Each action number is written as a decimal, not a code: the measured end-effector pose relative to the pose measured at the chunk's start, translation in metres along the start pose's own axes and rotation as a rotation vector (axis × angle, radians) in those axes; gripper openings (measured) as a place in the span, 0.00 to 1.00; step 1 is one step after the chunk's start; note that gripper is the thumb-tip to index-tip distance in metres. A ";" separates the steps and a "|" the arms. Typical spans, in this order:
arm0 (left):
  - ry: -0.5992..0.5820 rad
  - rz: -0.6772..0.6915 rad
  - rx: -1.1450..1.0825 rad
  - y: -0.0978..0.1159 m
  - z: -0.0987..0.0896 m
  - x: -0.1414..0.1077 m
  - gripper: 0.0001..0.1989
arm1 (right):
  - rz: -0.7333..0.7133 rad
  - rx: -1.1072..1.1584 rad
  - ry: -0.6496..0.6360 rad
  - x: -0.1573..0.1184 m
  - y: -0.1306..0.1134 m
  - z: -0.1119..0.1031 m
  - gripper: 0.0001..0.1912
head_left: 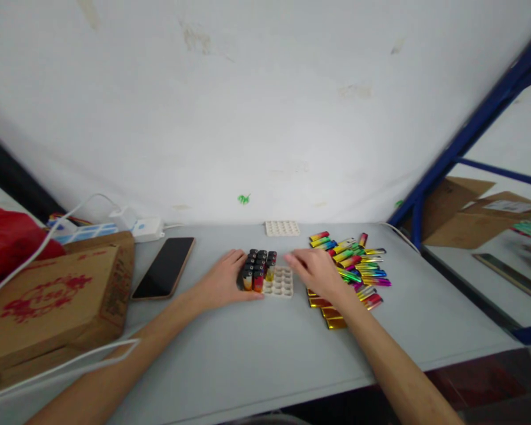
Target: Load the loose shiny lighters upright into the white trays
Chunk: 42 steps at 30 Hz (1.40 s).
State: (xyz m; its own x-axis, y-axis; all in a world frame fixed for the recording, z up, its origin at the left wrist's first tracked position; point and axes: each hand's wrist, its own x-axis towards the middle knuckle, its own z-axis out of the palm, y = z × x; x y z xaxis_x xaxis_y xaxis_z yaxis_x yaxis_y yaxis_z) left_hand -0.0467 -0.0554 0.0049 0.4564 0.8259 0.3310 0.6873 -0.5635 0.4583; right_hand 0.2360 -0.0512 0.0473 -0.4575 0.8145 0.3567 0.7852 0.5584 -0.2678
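Note:
A white tray with round holes [285,282] lies on the table, its left part filled with upright lighters [257,271] with black tops. One yellow piece [269,275] stands at the edge of the filled part. My left hand [225,280] is wrapped round the tray's left end, thumb along the front and fingers behind the lighters. Over the tray's right side hovers my right hand [315,270], its fingers drawn together; whether anything is between them is hidden. Beneath and beyond it spreads a loose pile of shiny coloured lighter-like pieces [349,260], with gold ones [335,322] nearest me.
A second white holed tray [282,228] lies against the wall. To the left are a phone [164,267], a cardboard box [48,307], a white power strip [147,228] and a white cable [71,213]. A blue metal frame [464,139] borders the right side, with open cartons [460,215] beyond.

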 end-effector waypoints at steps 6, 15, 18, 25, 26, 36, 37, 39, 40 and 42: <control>0.012 0.000 0.003 -0.002 0.002 0.000 0.35 | 0.318 -0.154 0.265 -0.001 0.094 -0.023 0.20; 0.006 0.006 0.011 0.001 -0.001 -0.001 0.35 | 0.461 -0.302 0.076 -0.015 0.147 -0.013 0.29; -0.003 0.001 0.021 0.000 0.000 -0.001 0.35 | 0.468 -0.327 0.007 -0.010 0.134 -0.008 0.35; -0.010 -0.006 0.019 0.002 -0.001 0.000 0.36 | 0.498 -0.313 0.035 -0.002 0.114 -0.006 0.32; -0.006 -0.004 0.015 0.002 -0.001 0.000 0.36 | 0.498 -0.313 0.034 -0.002 0.112 -0.006 0.31; -0.023 -0.004 0.040 0.003 -0.003 -0.001 0.36 | 0.537 -0.387 0.025 0.001 0.086 -0.002 0.36; -0.022 -0.004 0.039 0.003 -0.003 0.000 0.36 | 0.538 -0.400 0.021 0.001 0.083 -0.001 0.37; -0.019 -0.003 0.026 0.004 -0.003 0.000 0.36 | 0.540 -0.413 0.015 0.001 0.078 0.001 0.37; -0.016 -0.004 0.020 0.004 -0.003 0.000 0.36 | 0.541 -0.410 0.017 0.001 0.077 0.001 0.36; -0.015 -0.010 0.013 0.004 -0.003 0.000 0.36 | 0.541 -0.389 0.039 0.002 0.077 0.002 0.36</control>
State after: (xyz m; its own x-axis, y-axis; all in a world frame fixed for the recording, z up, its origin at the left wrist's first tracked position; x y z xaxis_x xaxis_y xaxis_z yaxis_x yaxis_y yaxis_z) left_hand -0.0454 -0.0578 0.0094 0.4579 0.8316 0.3143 0.6991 -0.5552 0.4504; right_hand 0.2950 -0.0065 0.0258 0.0528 0.9536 0.2964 0.9964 -0.0308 -0.0784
